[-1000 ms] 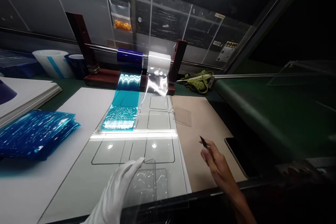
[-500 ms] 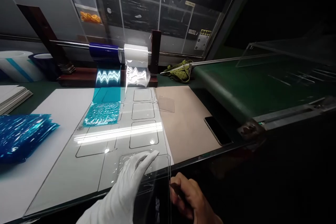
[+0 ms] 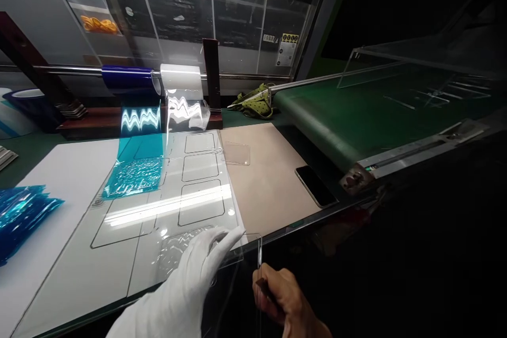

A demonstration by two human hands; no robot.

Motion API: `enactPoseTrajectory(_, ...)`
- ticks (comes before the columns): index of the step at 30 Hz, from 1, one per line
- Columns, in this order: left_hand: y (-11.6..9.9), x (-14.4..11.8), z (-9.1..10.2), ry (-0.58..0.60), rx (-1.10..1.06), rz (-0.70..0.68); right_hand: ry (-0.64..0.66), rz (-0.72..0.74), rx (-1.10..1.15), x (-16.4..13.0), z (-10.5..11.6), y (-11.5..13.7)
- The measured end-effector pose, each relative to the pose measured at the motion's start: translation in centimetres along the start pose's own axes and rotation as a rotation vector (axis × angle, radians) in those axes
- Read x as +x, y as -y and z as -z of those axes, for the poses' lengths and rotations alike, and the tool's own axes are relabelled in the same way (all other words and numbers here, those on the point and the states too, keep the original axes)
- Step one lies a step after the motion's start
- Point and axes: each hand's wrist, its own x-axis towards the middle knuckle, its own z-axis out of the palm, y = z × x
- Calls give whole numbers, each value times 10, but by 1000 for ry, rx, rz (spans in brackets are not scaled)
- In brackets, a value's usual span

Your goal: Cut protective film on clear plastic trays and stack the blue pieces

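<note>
My left hand [image 3: 198, 269], in a white glove, grips a clear plastic sheet [image 3: 250, 245] between thumb and fingers at the bench's front edge. The sheet's right edge runs down toward me, and much of its outline is lost against the dark. Bare and curled, my right hand [image 3: 287, 296] is at that right edge. A small dark brown piece [image 3: 264, 288] shows between its thumb and fingers; its exact kind is unclear. Crinkled clear film [image 3: 178, 248] lies just left of the gloved hand.
Blue film [image 3: 138, 163] hangs from a roll [image 3: 127, 80] beside a clear-film roll [image 3: 181, 79]. Outlined rectangles mark the glossy board [image 3: 114, 264]. A small clear plate [image 3: 236, 153] and a phone [image 3: 316, 186] lie right, before a green conveyor belt [image 3: 336, 111]. Blue film pieces [image 3: 24, 216] lie left.
The view has swung right, so the bench things appear further left. Both hands keep their hold, and the clear sheet's right edge now looks tilted more edge-on.
</note>
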Motion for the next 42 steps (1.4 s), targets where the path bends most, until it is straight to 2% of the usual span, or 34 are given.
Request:
enactPoseTrajectory(6,-5,10,-3,14,-17,-2,15,94,-28,-2,6,-4)
enactPoseTrajectory(10,-11,14,-5,-12,82,-22,-40,170,5,-7,2,-19)
enactPoseTrajectory(12,-17,16,0,-47,153,-40,-134,210,-29,-12,-1,-30)
enactPoseTrajectory(14,-23,17,7,-102,259,-34,-351,255,-132,-14,3,-39)
enactPoseTrajectory(16,-27,16,15,-177,370,4,-531,288,-290,-5,16,-44)
enactPoseTrajectory(17,-27,13,17,-216,405,36,-558,285,-390,6,26,-45)
enactPoseTrajectory(19,-20,4,20,-280,355,129,-480,262,-619,36,50,-48)
enactPoseTrajectory(20,-15,-2,20,-278,223,193,-447,221,-779,54,61,-51)
enactPoseTrajectory(21,-8,-9,21,-239,-23,273,-418,198,-913,73,70,-54)
enactPoseTrajectory(23,6,-23,21,-84,-707,420,-359,204,-1028,105,82,-63)
enactPoseTrajectory(25,16,-32,20,82,-1275,485,-310,248,-1057,124,85,-70)
enactPoseTrajectory(27,18,-35,19,139,-1659,533,-290,298,-1082,128,79,-68)
enactPoseTrajectory(30,16,-31,14,121,-2167,608,-257,463,-1058,111,59,-38)
enactPoseTrajectory(32,16,-25,11,105,-2342,604,-163,608,-1007,98,40,-7)
enactPoseTrajectory(34,18,-21,7,100,-2397,561,-33,705,-996,90,19,20)
enactPoseTrajectory(36,22,-19,5,108,-2427,500,79,776,-993,92,1,36)
enactPoseTrajectory(40,30,-15,3,135,-2466,407,205,834,-991,109,-21,34)
enactPoseTrajectory(42,33,-12,2,121,-2483,397,215,841,-988,116,-25,29)
